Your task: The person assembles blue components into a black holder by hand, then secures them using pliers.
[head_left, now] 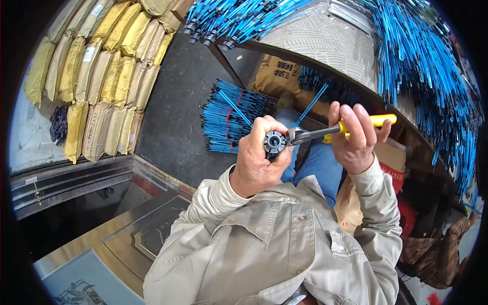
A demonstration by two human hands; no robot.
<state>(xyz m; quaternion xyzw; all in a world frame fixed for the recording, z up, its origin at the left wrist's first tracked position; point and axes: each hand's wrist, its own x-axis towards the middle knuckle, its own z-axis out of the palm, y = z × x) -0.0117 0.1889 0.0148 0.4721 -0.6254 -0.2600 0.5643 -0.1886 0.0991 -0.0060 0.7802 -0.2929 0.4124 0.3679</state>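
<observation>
From where I stand, the round part [275, 142] sits in the person's left hand [252, 161], up in front of the chest, its slotted grey face turned toward the head. That hand is closed around it, thumb on one side and curled forefinger on the other. The right hand [354, 145] is wrapped about the yellow handles of a pair of pliers [311, 135], whose metal nose meets the part's rim beside the left fingertips; whether the nose is clamped down, I can't tell.

The part looks light and stiff to me, probably hard plastic, smooth enough to twist in a loose grip. I'd hold it by its outer side, as this person does, and leave the slotted face free. Those fine ribs might chip under a hard squeeze. The pliers should be the heavier piece, rigid, and best gripped well back on the handles.

Two thin blue rods [312, 104] slant up beyond the hands; they'd likely bend easily. A red-tied bundle [235, 118] of similar ones lies on the floor [175, 96], and more are heaped on the surface [325, 48] ahead.
</observation>
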